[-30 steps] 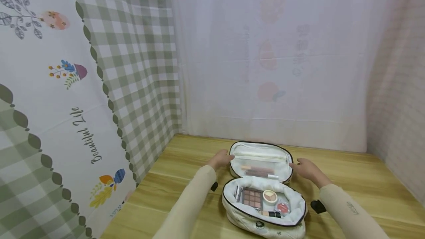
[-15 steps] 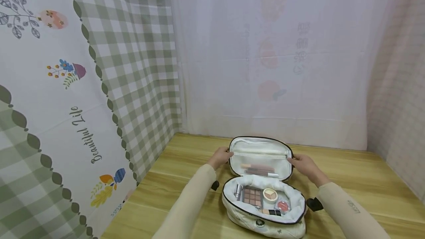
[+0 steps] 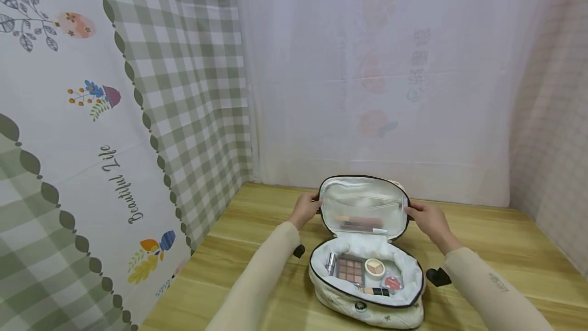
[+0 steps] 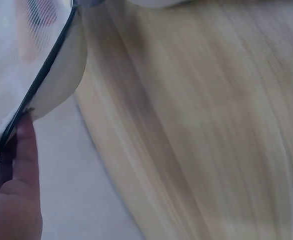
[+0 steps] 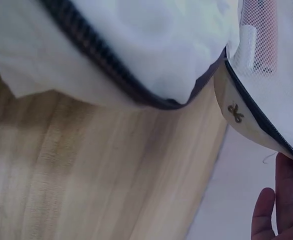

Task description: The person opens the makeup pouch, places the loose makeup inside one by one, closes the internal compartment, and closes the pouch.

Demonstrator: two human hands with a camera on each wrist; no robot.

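Observation:
A cream quilted makeup bag (image 3: 367, 313) stands unzipped on the table, its lid (image 3: 365, 193) raised and leaning back. On the left, my left hand (image 3: 305, 209) pinches the lid's dark-trimmed edge; its fingers (image 4: 26, 155) show at that rim in the left wrist view. My right hand (image 3: 431, 222) pinches the opposite edge. Slim tubes (image 3: 360, 222) lie behind the lid's mesh pocket. Inside the bag are an eyeshadow palette (image 3: 350, 270), a round three-colour compact (image 3: 374, 268), a round pink-red item (image 3: 392, 283), a silver tube (image 3: 331, 263) and a black-and-peach tube (image 3: 376, 291).
The wood-grain table (image 3: 257, 218) extends to both sides of the bag. A white curtain (image 3: 312, 116) hangs along its back edge, and a green checked cloth (image 3: 193, 65) hangs at the left.
Both hands have come up with the lid, which has risen from lying back to a steeper tilt. The right fingers have closed on its edge. The bag's base stays in place.

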